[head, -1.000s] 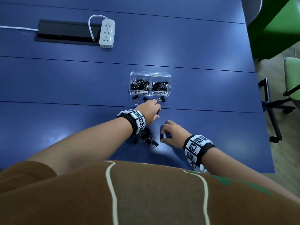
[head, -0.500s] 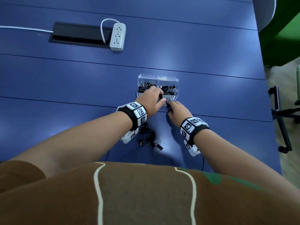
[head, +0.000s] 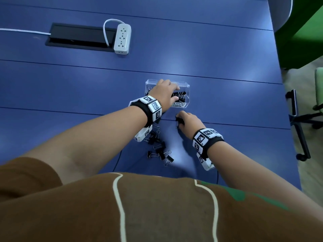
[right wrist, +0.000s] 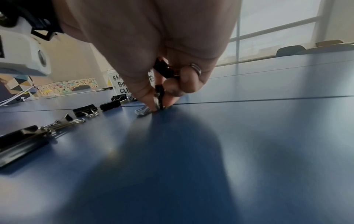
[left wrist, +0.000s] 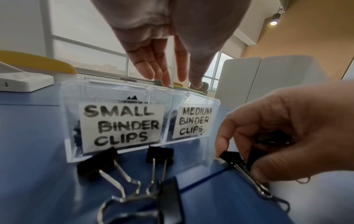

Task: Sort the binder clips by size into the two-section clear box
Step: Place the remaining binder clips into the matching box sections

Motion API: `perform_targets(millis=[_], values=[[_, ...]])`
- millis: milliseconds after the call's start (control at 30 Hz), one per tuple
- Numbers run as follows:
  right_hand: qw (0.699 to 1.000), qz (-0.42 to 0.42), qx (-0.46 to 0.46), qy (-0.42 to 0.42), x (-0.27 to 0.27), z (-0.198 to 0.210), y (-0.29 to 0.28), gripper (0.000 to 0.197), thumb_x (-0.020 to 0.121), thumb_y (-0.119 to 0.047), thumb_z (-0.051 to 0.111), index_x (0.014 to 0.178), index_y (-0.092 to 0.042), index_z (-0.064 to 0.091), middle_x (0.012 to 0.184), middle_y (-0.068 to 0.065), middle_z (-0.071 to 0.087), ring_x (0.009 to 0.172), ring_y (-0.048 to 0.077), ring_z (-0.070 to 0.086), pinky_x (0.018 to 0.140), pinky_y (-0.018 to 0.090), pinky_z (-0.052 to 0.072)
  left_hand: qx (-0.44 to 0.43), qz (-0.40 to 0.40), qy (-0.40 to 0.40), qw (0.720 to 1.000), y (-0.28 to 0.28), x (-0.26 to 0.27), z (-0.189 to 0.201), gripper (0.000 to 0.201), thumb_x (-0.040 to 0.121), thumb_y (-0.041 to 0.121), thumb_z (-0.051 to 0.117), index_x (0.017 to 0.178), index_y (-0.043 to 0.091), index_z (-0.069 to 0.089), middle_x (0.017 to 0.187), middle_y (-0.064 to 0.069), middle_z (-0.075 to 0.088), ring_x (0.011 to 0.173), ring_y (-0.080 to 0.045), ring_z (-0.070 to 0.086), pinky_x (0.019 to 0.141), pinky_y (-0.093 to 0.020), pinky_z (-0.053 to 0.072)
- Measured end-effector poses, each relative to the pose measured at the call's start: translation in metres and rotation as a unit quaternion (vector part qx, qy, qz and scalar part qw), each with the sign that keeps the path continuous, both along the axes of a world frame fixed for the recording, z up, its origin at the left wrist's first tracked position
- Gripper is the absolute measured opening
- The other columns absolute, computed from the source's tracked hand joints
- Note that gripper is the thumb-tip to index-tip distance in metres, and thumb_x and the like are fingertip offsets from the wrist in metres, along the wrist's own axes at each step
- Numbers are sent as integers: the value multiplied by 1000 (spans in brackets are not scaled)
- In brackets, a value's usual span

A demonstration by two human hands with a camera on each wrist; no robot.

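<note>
Nearest, on the blue desk (head: 70, 88), a loose heap of black binder clips (head: 160, 149), lying where it lay half a second ago. Just beyond, the right hand (head: 187, 122), drawn back from the box front since then, fingers (right wrist: 172, 91) curled, pinching a clip (left wrist: 232, 159) against the desk by its wire handles. Farther on, the left hand (head: 164, 94), now reaching over the two-section clear box (left wrist: 199, 151), fingers (left wrist: 164, 72) straight and empty above the divider. Inside, clips in both sections. Farthest, a white power strip (head: 122, 40).
</note>
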State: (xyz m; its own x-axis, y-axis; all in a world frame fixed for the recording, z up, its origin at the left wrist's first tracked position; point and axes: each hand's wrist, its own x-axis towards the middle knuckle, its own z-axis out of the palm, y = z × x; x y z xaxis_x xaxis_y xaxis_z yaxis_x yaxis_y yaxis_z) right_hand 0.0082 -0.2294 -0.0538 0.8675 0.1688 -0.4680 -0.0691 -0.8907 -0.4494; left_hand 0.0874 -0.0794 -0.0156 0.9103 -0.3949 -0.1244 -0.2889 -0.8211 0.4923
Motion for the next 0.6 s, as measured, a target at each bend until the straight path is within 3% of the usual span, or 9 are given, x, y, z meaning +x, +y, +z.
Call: perform_targets(millis=[67,167,233,333,500,600], values=[[1000,14,13,7,0,2,-2,27,82,-11,52,109,-13,48,102,14,61,92,36,57,81,39,49,-30,16,-9,999,7,-12,0,27,88,23,60,115,14,60,114,-9,56,116,-26,46,100,-33,36],[999,20,33,30,-3,7,-5,16,79,-11,59,93,-14,50,83,7,58,76,31,56,72,34,49,-47,27,10,998,20,-39,-10,15,85,14,60,100,12,62,103,-9,57,104,-25,51,93,-40,46],[998,7,50,31,-2,14,-6,14,78,-13,61,87,-18,51,77,5,57,68,27,53,65,30,47,-32,50,39,997,30,-58,-21,14,85,14,59,99,12,62,103,-8,56,105,-25,51,88,-41,49],[994,-50,92,-40,17,34,-6,14,78,-14,62,82,-21,51,69,2,53,60,20,47,56,24,41,4,85,62,994,45,-75,-37,24,87,17,60,110,11,59,112,-10,53,112,-27,48,90,-40,48],[982,-93,94,-135,63,61,3,13,77,-7,52,88,-14,54,65,6,53,60,26,47,60,31,46,36,111,90,989,60,-87,-47,37,88,25,63,122,15,56,121,-9,48,116,-25,45,88,-43,51],[988,-55,40,-137,76,60,12,20,80,-7,48,97,-13,56,84,11,58,78,32,55,69,36,49,32,82,111,990,64,-89,-48,31,88,25,62,118,17,59,115,-8,46,109,-24,47,86,-43,52]])
